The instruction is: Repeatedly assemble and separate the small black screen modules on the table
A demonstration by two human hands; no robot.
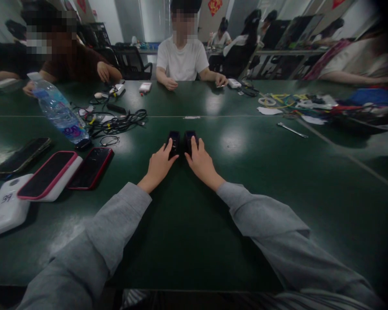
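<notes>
Devices (175,145) — bottle (58,107), phones (91,170) left, wrench (292,130) right

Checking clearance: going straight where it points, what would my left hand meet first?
The small black boxy device touching your left hand; beyond, probably the flat whitish strip, though depth is unclear.

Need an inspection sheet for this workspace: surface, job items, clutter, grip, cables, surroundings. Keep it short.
Surface: dark green tabletop, patches of glare.
Job items: left black device and right black device, side by side, small gap.
Clutter: water bottle, dark phone, pink-rimmed phone, red-edged phone at left; wrench at right.
Grip: left hand on left black device, right hand on the other; firmness unclear.
Cables: black cables left; coloured cables right.
Surroundings: person in white T-shirt opposite.
</notes>
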